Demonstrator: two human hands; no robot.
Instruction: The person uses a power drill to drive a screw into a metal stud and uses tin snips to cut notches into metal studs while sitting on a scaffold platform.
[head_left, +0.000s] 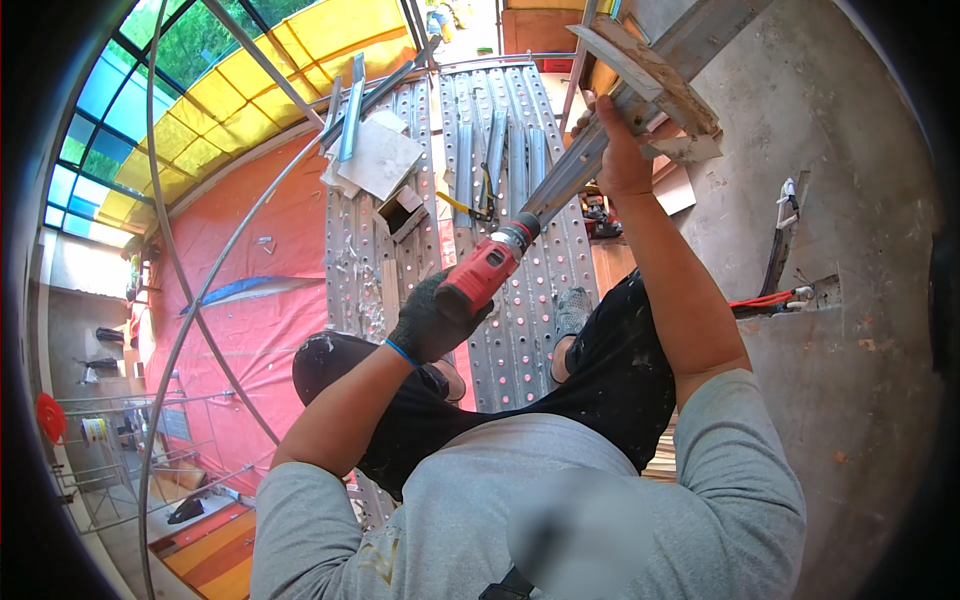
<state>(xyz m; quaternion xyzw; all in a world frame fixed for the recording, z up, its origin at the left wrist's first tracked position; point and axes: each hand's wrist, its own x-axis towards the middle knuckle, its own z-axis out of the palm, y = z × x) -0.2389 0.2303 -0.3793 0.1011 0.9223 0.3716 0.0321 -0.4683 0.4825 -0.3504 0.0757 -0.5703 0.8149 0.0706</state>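
My left hand (432, 322), in a dark glove, is closed around a red cordless drill (482, 272). The drill's front end meets the lower end of a grey metal channel (572, 172), at least as seen from above; the bit cannot be made out. My bare right hand (624, 158) grips that channel higher up, its thumb along the side and its other fingers mostly hidden behind. The channel slants up to the right, toward worn board pieces (655, 75) fixed or resting against a wider metal profile (710, 35).
I am on perforated metal scaffold planks (510, 365). On them lie yellow-handled snips (484, 200), metal strips (497, 150), white board offcuts (385, 155) and a box-shaped piece (402, 213). Scaffold tubes (235, 235) cross at left. A concrete wall (800, 240) with red cables (765, 300) stands at right.
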